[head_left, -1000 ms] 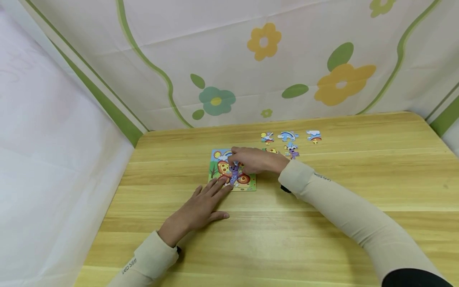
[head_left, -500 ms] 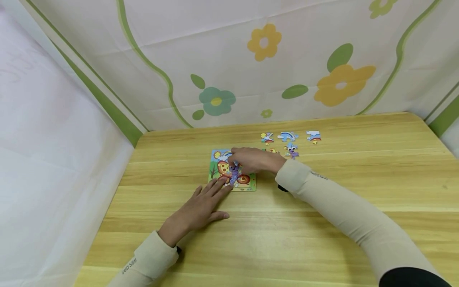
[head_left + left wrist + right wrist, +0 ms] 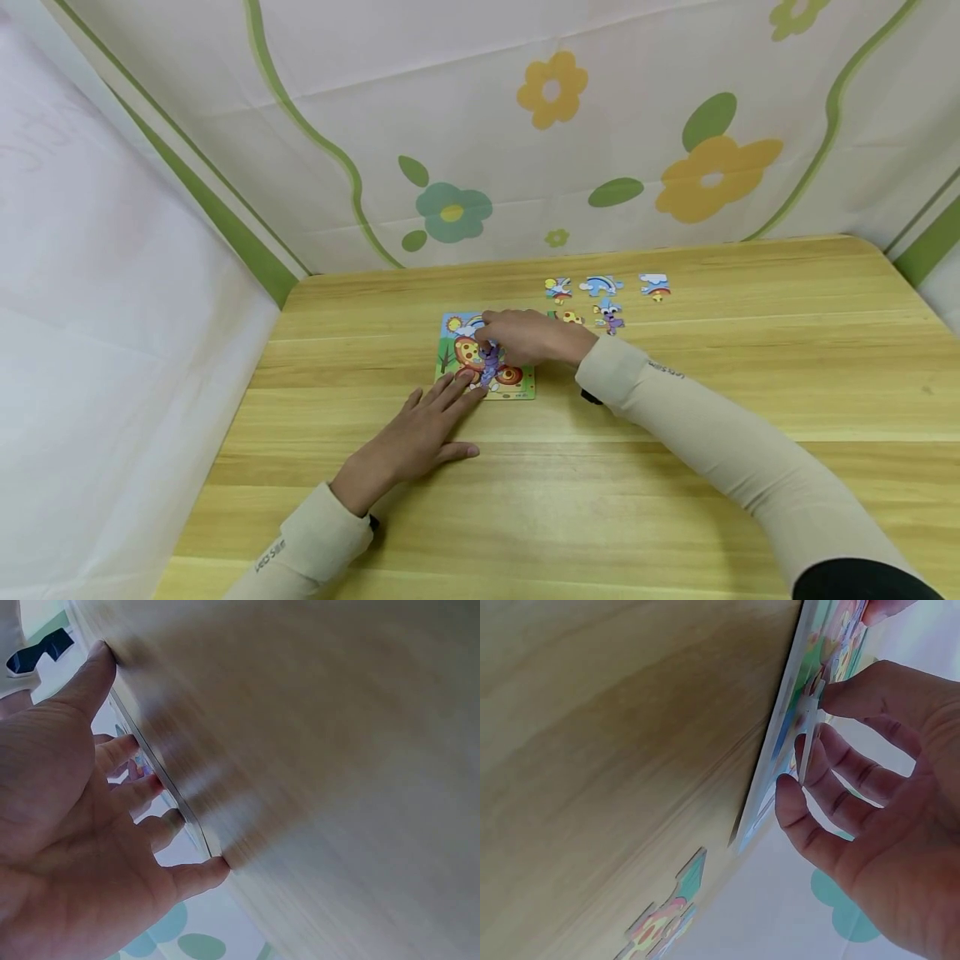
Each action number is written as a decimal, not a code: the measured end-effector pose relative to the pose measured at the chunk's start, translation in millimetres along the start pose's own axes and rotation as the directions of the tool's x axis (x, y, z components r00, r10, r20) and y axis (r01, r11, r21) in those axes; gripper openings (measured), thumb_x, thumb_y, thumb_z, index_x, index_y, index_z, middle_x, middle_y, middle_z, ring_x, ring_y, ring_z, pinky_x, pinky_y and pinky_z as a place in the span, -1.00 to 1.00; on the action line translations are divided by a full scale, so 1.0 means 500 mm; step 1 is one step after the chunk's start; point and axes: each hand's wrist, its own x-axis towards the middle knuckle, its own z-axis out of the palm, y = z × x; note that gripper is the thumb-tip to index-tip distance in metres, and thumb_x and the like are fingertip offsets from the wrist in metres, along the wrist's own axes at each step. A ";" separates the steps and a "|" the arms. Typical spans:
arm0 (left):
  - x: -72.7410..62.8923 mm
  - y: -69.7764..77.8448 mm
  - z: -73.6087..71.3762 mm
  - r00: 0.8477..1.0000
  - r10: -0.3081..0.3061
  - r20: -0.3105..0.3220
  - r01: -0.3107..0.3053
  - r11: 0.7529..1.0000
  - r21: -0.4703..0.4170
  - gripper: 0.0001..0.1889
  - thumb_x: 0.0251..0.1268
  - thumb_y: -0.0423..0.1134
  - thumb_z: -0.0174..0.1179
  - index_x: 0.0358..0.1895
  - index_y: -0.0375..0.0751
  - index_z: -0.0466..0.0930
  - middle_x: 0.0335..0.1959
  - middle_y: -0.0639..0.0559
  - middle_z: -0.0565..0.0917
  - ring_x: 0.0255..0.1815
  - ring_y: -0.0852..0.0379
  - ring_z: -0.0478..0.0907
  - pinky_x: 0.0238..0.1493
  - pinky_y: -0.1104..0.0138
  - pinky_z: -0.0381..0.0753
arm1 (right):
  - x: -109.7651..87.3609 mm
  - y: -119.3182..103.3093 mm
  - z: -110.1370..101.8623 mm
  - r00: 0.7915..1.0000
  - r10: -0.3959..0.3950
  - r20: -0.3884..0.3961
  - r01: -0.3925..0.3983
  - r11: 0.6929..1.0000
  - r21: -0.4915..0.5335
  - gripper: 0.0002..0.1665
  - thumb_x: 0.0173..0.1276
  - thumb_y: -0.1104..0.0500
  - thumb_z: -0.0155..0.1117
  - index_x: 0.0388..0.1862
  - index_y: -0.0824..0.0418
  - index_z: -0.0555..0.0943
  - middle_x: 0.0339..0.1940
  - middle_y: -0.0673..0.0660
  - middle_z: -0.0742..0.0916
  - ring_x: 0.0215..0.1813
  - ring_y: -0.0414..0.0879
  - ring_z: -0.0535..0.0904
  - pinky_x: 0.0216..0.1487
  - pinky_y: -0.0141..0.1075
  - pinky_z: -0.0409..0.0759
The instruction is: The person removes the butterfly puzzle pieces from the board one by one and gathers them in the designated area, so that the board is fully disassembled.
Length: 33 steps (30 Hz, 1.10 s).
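Our left hand (image 3: 420,437) spread, our right hand (image 3: 525,336) pinching, both held out before us.
Our left arm (image 3: 318,533) slants in from the lower left under a beige sleeve; the left fingers are spread and nearly straight, fingertips down, palm raised, with the left thumb (image 3: 459,452) set well apart from them. Our right arm (image 3: 720,450) angles in from the lower right, beige down to the cuff and black near the bottom edge. Our right hand is farther forward, its back turned up, the right thumb (image 3: 851,694) and bent right fingers (image 3: 802,825) closing in a pinch grip.
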 end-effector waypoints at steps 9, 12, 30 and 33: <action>0.000 0.000 -0.001 1.000 -0.004 0.002 0.004 1.000 -0.003 -0.21 0.57 0.12 0.16 0.71 -0.01 0.09 0.76 -0.12 0.00 0.76 -0.28 -0.08 0.49 -0.48 0.12 | -0.007 0.010 0.004 1.000 0.001 -0.019 -0.001 0.999 0.042 -0.67 0.40 0.34 0.39 0.07 0.04 0.68 0.10 0.08 0.61 -0.05 -0.04 0.56 -0.02 -0.11 0.64; 0.000 0.000 0.000 1.000 -0.005 0.003 0.005 1.000 -0.003 -0.21 0.57 0.12 0.15 0.71 0.00 0.08 0.76 -0.11 -0.01 0.76 -0.27 -0.08 0.50 -0.47 0.12 | -0.013 0.014 0.002 1.000 -0.012 -0.021 0.013 0.997 0.072 -0.70 0.41 0.34 0.38 0.04 0.04 0.68 0.12 0.09 0.61 -0.07 -0.04 0.56 -0.05 -0.13 0.61; 0.002 0.001 -0.001 1.000 -0.007 0.005 0.007 1.000 0.001 -0.20 0.56 0.13 0.15 0.71 -0.02 0.08 0.76 -0.11 0.01 0.75 -0.27 -0.06 0.49 -0.48 0.13 | -0.068 0.074 -0.028 0.987 -0.071 -0.147 0.104 0.967 0.232 -0.63 0.30 0.45 0.29 0.04 0.19 0.69 -0.02 0.16 0.63 -0.16 0.00 0.53 -0.09 -0.18 0.59; 0.002 0.001 0.000 1.000 -0.007 0.004 0.007 1.000 0.004 -0.20 0.57 0.13 0.15 0.71 -0.02 0.07 0.76 -0.11 0.01 0.75 -0.27 -0.06 0.49 -0.48 0.14 | -0.083 0.090 -0.032 0.984 -0.065 -0.167 0.105 0.964 0.245 -0.63 0.28 0.47 0.28 0.03 0.21 0.69 -0.04 0.16 0.63 -0.20 -0.03 0.50 -0.12 -0.19 0.56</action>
